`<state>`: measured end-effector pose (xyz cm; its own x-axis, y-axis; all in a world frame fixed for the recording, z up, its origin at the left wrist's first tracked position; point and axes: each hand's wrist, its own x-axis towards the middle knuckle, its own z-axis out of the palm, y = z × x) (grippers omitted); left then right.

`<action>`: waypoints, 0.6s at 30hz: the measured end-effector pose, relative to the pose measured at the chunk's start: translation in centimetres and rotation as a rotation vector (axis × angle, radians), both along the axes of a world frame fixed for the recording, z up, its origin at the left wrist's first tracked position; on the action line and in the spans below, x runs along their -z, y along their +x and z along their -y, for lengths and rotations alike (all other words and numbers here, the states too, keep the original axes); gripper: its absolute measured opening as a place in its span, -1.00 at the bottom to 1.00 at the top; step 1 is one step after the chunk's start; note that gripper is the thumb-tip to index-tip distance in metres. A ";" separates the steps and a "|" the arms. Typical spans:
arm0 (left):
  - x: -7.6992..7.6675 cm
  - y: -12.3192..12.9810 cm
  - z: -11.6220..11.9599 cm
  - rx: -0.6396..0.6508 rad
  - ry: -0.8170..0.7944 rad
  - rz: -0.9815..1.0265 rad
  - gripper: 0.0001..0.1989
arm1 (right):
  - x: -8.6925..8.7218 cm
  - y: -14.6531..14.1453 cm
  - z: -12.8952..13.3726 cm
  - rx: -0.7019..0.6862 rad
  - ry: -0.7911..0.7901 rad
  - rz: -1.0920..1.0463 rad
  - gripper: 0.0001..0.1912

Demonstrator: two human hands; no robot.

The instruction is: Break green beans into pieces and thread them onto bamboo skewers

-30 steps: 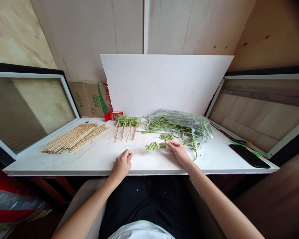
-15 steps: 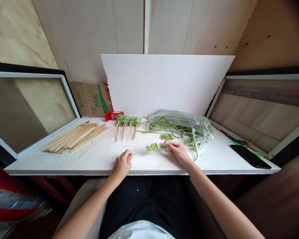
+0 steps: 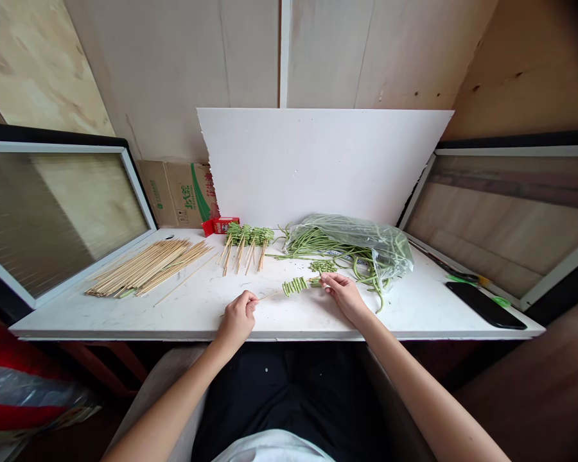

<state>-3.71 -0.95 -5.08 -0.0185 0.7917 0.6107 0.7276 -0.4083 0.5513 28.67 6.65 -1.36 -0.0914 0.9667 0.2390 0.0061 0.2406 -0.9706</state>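
Note:
My left hand (image 3: 237, 316) is closed around the lower end of a thin bamboo skewer (image 3: 270, 295). Several short green bean pieces (image 3: 295, 286) are threaded side by side near its far end. At the skewer's tip, the fingers of my right hand (image 3: 343, 292) are pinched together on a cut bean piece, partly hidden by the fingertips. Just beyond that hand lies a small pile of cut bean pieces (image 3: 322, 265) on the white table (image 3: 192, 324). Long green beans (image 3: 313, 244) stick out of a clear plastic bag (image 3: 390, 242) behind it.
Loose skewers (image 3: 147, 266) lie in a heap at left. Bundles of filled skewers (image 3: 250, 234) rest at the back by a small red box (image 3: 220, 224). A cardboard box (image 3: 178, 192) stands behind. On the right are a black phone (image 3: 485, 305) and a dark-handled tool (image 3: 462, 276).
The view has shifted very slightly. Both hands stay in nearly the same place, with the skewer and its threaded bean pieces held as before.

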 end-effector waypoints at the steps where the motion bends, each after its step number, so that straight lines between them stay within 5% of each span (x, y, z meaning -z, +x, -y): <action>1: 0.0 0.0 0.0 0.001 0.002 0.003 -0.85 | 0.0 0.0 0.0 -0.002 -0.012 -0.012 -0.49; 9: 0.0 0.0 0.1 0.008 -0.002 0.027 -0.85 | 0.1 0.1 -0.2 -0.051 -0.075 -0.132 -0.58; 18: 0.0 -0.1 -0.1 -0.007 -0.009 0.017 -0.83 | 0.5 -0.8 0.1 0.061 -0.051 -0.072 -0.55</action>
<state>-3.77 -0.84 -5.08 -0.0342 0.7968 0.6032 0.7208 -0.3984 0.5671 27.87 6.56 -1.86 -0.0160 0.9810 0.1935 -0.0507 0.1925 -0.9800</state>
